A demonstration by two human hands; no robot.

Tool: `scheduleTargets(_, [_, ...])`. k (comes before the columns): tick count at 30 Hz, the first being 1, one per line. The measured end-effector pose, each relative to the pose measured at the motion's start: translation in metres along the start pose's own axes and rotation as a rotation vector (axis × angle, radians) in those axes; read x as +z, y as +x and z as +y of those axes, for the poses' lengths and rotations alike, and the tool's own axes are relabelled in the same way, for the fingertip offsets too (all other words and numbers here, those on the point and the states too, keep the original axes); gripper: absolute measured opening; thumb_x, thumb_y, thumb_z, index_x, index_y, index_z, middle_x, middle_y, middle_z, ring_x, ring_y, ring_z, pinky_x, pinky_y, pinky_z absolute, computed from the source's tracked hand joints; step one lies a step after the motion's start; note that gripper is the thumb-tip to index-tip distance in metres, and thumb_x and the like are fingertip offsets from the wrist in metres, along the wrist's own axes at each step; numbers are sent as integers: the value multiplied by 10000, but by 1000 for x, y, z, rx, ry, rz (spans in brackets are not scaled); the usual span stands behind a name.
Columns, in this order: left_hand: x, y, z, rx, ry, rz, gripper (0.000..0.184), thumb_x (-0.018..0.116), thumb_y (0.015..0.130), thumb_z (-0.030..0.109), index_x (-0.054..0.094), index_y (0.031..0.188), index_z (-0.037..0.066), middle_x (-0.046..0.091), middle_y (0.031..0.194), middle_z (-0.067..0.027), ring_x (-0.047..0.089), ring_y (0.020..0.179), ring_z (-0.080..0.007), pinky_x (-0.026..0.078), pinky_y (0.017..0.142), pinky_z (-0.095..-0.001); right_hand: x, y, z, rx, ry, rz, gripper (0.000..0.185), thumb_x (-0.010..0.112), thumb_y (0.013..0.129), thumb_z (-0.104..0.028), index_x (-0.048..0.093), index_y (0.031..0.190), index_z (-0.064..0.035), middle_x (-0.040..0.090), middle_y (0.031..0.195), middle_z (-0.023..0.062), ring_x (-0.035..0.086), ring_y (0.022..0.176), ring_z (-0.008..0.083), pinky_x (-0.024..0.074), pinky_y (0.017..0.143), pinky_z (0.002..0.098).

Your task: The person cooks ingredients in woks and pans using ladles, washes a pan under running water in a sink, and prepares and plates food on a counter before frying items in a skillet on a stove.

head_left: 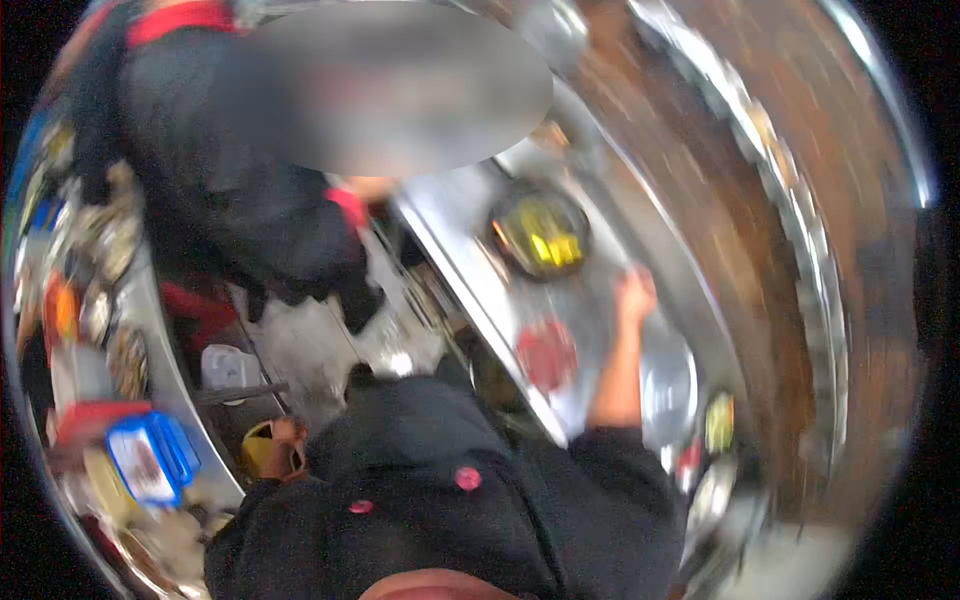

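Note:
My left hand [288, 438] is low at my left side, closed at the edge of a yellow container [260, 450]. The container's exact kind is unclear. My right hand [635, 293] is over the metal counter [590, 320], its fingers curled closed. Blur hides whatever may be in them. Beyond this hand stands a dark round pan [540, 228] with bright yellow-green content. A red round item [547, 355] lies on the counter left of my right forearm. To the right of that forearm is a shiny round metal dish [668, 390].
A person in dark clothes with red trim [230, 170] stands close at the front left. A blue-rimmed box [150, 460] and several containers crowd the left counter [170, 330]. A white container [228, 370] is low between the counters. A brown wooden surface [740, 200] runs along the right.

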State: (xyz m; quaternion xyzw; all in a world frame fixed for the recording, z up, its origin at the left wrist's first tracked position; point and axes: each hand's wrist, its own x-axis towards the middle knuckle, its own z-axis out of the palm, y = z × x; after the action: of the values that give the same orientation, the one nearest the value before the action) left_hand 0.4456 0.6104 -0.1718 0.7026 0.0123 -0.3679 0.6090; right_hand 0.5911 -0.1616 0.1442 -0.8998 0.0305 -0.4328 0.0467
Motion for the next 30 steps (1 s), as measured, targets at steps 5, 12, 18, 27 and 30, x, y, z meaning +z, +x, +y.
scheduleTargets(5, [-59, 316, 312, -76, -606, -670, 516, 435, 817, 94, 280, 1309, 89, 369, 859, -61, 436, 822, -176, 411, 749, -280, -6, 21, -82, 1076, 854, -10, 146, 496, 851, -116, 555, 891, 11, 591, 672, 100, 576, 565, 175, 469, 497, 297])
scheduleTargets(12, [-36, 205, 252, -14, -517, -230, 159, 433, 820, 152, 379, 958, 96, 430, 643, -34, 454, 520, -137, 377, 493, -245, -40, 13, -80, 975, 919, 210, 121, 495, 852, -69, 518, 914, 33, 549, 722, 76, 558, 574, 156, 472, 479, 273])
scheduleTargets(18, [75, -67, 55, -400, -153, 464, 219, 440, 828, 217, 531, 697, 67, 527, 587, -34, 486, 428, -132, 356, 351, -255, -50, 27, -78, 919, 816, 112, 129, 498, 839, -101, 529, 877, 18, 552, 692, 88, 545, 555, 149, 461, 469, 270])
scheduleTargets(27, [168, -2, 94, -44, 640, 497, 207, 502, 816, 244, 621, 797, 75, 624, 838, -137, 600, 809, -294, 468, 704, -425, -10, 4, -61, 942, 915, -159, 200, 445, 838, -112, 527, 945, 37, 576, 724, 112, 544, 549, 147, 434, 472, 247])
scheduleTargets(30, [185, -6, 136, -81, 510, 413, 232, 482, 829, 266, 640, 854, 98, 624, 855, -140, 599, 802, -312, 468, 707, -431, -24, 6, -84, 1076, 1033, -104, 198, 437, 842, -100, 526, 962, 30, 588, 719, 124, 543, 526, 139, 405, 447, 217])
